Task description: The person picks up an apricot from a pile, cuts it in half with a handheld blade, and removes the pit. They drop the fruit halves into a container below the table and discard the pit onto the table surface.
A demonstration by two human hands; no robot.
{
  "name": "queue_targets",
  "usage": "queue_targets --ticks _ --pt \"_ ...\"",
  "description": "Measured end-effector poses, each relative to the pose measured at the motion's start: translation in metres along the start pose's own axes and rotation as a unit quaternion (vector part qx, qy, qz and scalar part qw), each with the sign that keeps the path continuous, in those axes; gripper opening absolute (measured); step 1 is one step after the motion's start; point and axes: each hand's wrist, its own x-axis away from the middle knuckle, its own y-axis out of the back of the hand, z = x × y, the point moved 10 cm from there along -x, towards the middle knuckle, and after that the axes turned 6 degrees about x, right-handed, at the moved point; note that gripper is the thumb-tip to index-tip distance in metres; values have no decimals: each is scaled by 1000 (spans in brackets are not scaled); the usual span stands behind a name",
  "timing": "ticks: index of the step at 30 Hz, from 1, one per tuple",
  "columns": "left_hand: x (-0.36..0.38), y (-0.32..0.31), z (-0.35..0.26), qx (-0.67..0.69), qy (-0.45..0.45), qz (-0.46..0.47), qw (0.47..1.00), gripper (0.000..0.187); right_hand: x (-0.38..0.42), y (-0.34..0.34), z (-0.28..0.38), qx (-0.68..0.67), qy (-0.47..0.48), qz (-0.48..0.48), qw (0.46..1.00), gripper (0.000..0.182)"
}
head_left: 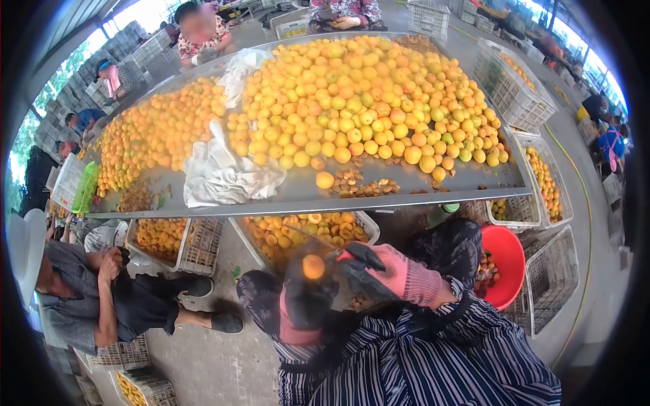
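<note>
My left hand (pixel 306 295), in a dark glove with a pink cuff, is closed around an orange apricot (pixel 313 266) in front of my lap. Close to its right, my right hand (pixel 379 268), in a pink and black glove, grips a knife (pixel 344 255) with a red handle. The thin blade seems to point up and left, but it is blurred. Just beyond both hands stands a white crate of halved apricots (pixel 325 230). Whole apricots (pixel 365 108) are heaped on the metal table (pixel 298 206) above it. Loose pits (pixel 359 186) lie near the table's front edge.
A red bucket (pixel 504 264) with pits stands at my right, beside an empty-looking crate (pixel 552 281). White cloths (pixel 227 172) lie on the table. A seated person (pixel 81 284) is at my left near another crate (pixel 206 247). Other people sit across the table.
</note>
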Motion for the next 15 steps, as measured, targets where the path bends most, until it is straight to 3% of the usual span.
queue_targets --ticks 1,4,6,9,11,13,14,15 --pt "1 -1 -1 0 0 0 1000 65 1 -2 4 9 51 -22 998 34" --pt "1 4 0 -30 22 -41 998 67 2 -10 3 28 21 0 999 34" --pt "0 10 0 -135 48 -59 988 64 1 -11 -2 61 37 -10 997 36" --pt "8 -6 -4 -95 34 -39 994 50 4 -13 6 109 54 -26 992 39" --pt "7 -4 -1 -88 18 -17 996 51 5 -15 11 123 53 -33 990 40" --pt "5 -9 1 -81 3 5 997 51 4 -17 4 251 -5 -23 968 34" --pt "3 -1 0 -124 -1 -46 991 50 3 -17 6 250 -6 -27 968 34" --pt "2 6 -2 -168 -6 -95 981 50 1 -10 2 368 -48 -34 928 32"
